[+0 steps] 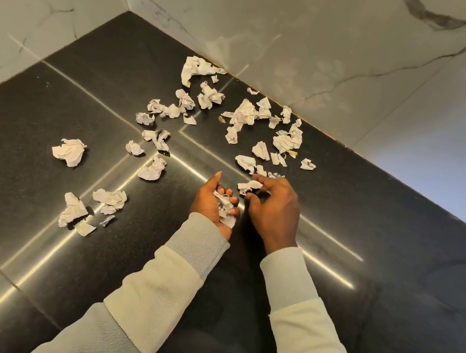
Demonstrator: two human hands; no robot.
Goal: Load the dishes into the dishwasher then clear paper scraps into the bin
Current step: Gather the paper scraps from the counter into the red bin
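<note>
Several crumpled white paper scraps (208, 95) lie scattered over a glossy black counter (366, 262) in a marble-walled corner. My left hand (211, 203) is cupped palm up near the middle of the counter, its fingers curled round a small heap of gathered scraps (225, 206). Just to its right, my right hand (274, 207) pinches one crumpled scrap (250, 186) between thumb and fingertips, right beside the left palm. No dishes, dishwasher or bin are in view.
White marble walls (282, 29) close off the counter at the back and left. Loose scraps lie in clusters at the far corner, at the right near the wall (287, 142), and at the left (69, 151) and front left (73, 210).
</note>
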